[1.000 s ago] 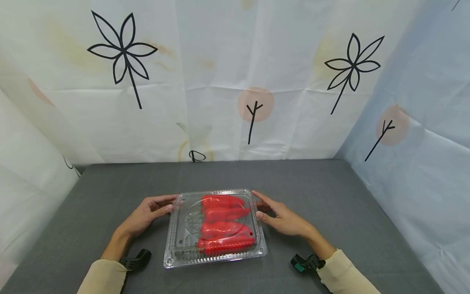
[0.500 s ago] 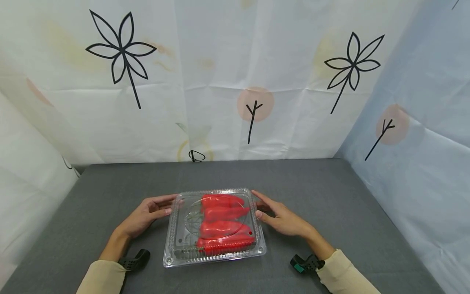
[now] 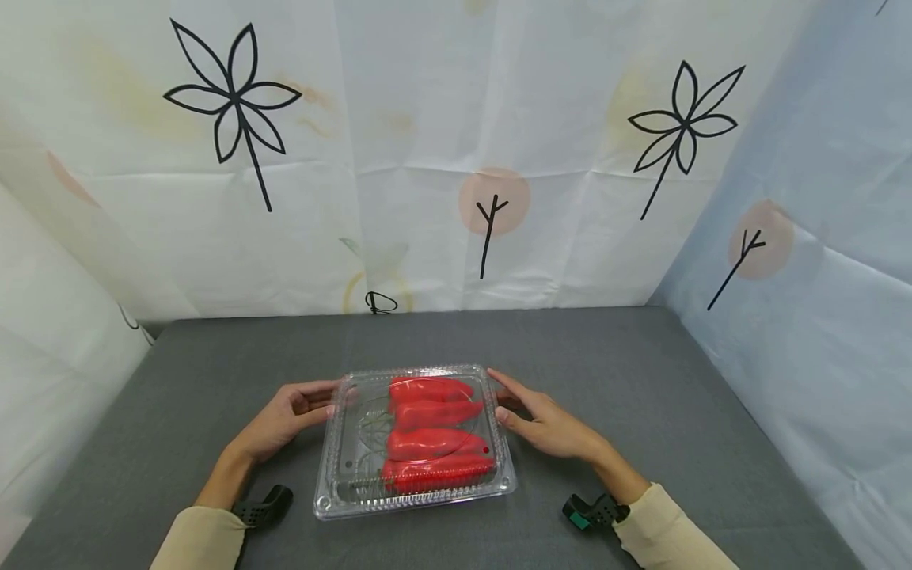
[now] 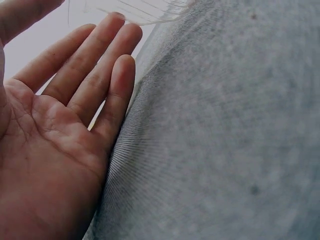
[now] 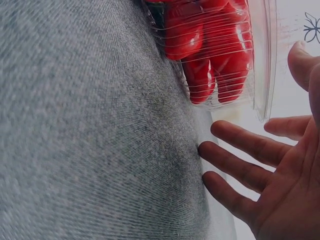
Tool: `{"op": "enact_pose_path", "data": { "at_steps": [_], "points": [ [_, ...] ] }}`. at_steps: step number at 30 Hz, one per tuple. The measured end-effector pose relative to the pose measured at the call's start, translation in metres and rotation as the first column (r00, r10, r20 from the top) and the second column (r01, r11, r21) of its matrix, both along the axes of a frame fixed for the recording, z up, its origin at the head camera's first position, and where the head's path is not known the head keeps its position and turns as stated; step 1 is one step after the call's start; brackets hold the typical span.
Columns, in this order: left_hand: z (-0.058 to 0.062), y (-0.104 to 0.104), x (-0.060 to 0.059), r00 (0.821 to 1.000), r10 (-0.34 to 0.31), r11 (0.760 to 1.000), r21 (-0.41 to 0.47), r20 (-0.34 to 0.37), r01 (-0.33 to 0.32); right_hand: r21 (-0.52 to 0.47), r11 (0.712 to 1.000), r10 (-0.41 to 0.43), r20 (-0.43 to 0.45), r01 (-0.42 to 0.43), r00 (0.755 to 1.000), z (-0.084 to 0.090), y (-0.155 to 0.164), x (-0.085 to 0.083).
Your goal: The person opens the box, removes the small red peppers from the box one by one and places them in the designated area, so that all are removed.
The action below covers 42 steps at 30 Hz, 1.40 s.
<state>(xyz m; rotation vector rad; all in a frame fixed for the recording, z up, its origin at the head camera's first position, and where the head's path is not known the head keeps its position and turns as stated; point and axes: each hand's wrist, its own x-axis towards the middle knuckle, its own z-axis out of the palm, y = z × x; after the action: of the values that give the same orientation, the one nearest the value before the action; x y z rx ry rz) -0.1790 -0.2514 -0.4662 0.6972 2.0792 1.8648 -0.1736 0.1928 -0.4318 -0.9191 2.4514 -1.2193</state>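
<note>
Clear plastic box [image 3: 416, 443] of red peppers [image 3: 430, 439], between flat-fingered left hand [image 3: 281, 419] and right hand [image 3: 547, 423]

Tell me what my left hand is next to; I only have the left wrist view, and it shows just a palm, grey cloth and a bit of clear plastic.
Observer: The left hand lies open at the left edge of a clear plastic clamshell box on the grey table.
Operator: What is in the box?
Observer: Red peppers, several lying side by side under the closed lid.
Operator: And my other hand?
Observer: The right hand is open at the box's right edge, fingers straight; the right wrist view shows its fingers close by the plastic wall.
Operator: Anything else on the table?
Observer: None that the head view shows.
</note>
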Motion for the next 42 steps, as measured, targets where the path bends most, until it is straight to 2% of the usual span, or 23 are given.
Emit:
{"op": "enact_pose_path", "data": {
  "at_steps": [4, 11, 14, 19, 22, 25, 28, 32, 42],
  "points": [
    [-0.001, 0.002, -0.001, 1.0, -0.017, 1.0, 0.015, -0.008, 0.017, -0.011, 1.0, -0.011, -0.011, 0.011, 1.0, 0.0, -0.001, 0.0],
    [-0.002, 0.003, 0.0, 0.998, 0.051, 0.999, 0.002, -0.038, -0.051, -0.068, 0.997, -0.05, -0.04, 0.047, 0.998, 0.002, -0.001, -0.001],
    [-0.002, 0.003, 0.001, 0.996, 0.077, 0.997, 0.008, -0.041, -0.076, -0.095, 0.994, -0.063, -0.089, 0.055, 0.994, 0.005, 0.001, -0.001],
    [-0.002, 0.003, 0.002, 0.994, 0.103, 0.994, 0.022, -0.028, -0.103, -0.149, 0.988, -0.059, -0.169, 0.034, 0.984, 0.008, 0.005, -0.001],
    [-0.002, 0.003, 0.001, 0.994, 0.109, 0.993, 0.048, -0.015, -0.108, -0.173, 0.985, -0.039, -0.16, 0.01, 0.986, 0.01, 0.005, 0.0],
    [-0.002, 0.004, 0.001, 0.994, 0.106, 0.991, 0.077, -0.008, -0.105, -0.17, 0.985, 0.001, -0.152, -0.027, 0.988, 0.011, 0.005, 0.0],
    [-0.003, 0.004, 0.001, 0.995, 0.097, 0.989, 0.111, -0.005, -0.096, -0.147, 0.987, 0.042, -0.184, -0.07, 0.982, 0.012, 0.004, 0.001],
    [-0.003, 0.005, 0.002, 0.995, 0.098, 0.985, 0.145, 0.006, -0.098, -0.121, 0.989, 0.057, -0.223, -0.086, 0.973, 0.012, 0.0, 0.004],
    [-0.002, 0.005, 0.002, 0.99, 0.137, 0.98, 0.14, 0.038, -0.141, -0.074, 0.991, 0.088, -0.276, -0.113, 0.957, 0.01, -0.008, 0.008]
  ]
}}
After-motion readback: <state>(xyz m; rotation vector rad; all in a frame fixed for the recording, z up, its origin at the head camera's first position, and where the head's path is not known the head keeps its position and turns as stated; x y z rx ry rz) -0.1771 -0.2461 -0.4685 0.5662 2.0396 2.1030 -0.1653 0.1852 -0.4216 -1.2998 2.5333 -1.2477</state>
